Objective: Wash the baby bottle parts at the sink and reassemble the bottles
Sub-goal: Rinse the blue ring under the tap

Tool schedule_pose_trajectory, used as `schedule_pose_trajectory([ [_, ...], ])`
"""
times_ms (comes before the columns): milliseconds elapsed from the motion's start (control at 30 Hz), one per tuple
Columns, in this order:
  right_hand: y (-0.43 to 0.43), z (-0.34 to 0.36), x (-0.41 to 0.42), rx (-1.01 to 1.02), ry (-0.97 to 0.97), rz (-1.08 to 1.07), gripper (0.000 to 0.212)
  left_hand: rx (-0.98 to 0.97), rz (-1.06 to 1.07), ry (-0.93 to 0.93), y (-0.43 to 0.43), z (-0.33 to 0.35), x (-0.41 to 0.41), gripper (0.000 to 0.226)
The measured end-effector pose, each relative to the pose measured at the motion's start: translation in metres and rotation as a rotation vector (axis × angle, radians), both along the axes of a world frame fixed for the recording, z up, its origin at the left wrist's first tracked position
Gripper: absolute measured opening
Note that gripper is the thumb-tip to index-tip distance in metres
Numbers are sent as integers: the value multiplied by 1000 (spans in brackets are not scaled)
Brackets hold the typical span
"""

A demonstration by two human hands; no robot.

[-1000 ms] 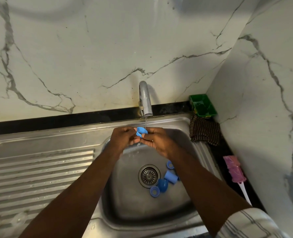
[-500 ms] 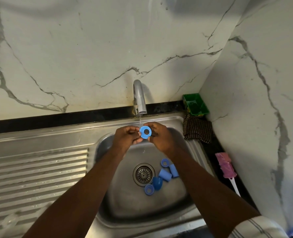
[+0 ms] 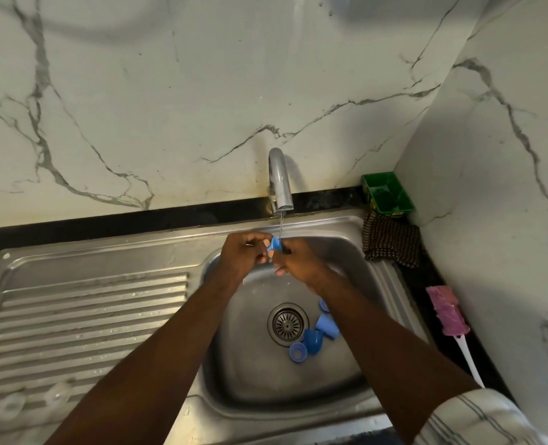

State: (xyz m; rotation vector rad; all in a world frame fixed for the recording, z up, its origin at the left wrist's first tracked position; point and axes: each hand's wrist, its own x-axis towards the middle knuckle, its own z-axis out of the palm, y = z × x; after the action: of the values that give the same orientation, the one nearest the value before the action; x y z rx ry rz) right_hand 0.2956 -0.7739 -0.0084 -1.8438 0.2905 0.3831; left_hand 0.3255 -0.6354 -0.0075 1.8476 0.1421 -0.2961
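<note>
Together, left hand [image 3: 244,255] and right hand [image 3: 299,263] pinched a small blue plastic ring [image 3: 275,244] beneath the chrome tap [image 3: 279,183]; the label on the green plastic tub [image 3: 382,183] was too small to read.

I see a brushed steel sink [image 3: 105,252], polished metal tap [image 3: 279,181], smooth blue plastic parts [image 3: 325,326], glossy marble walls [image 3: 169,107] and coarse woven cloth [image 3: 389,240] at far right.
</note>
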Motion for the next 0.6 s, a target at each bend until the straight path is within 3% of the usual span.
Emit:
schedule_pose_trajectory([
  [367, -13, -1, -9, 48, 40, -178, 26, -159, 40, 150, -8, -8, -12, 17],
  [433, -13, 1, -13, 140, 112, -188, 30, -179, -4, 158, -8, -4, -15, 20],
  [500, -14, 5, -18, 250, 175, -203, 32, -153, -75, 157, -7, -1, -20, 25],
  [600, -15, 11, -26, 242, 232, -181, 34, -48, -129, 116, -5, -6, -31, 31],
])
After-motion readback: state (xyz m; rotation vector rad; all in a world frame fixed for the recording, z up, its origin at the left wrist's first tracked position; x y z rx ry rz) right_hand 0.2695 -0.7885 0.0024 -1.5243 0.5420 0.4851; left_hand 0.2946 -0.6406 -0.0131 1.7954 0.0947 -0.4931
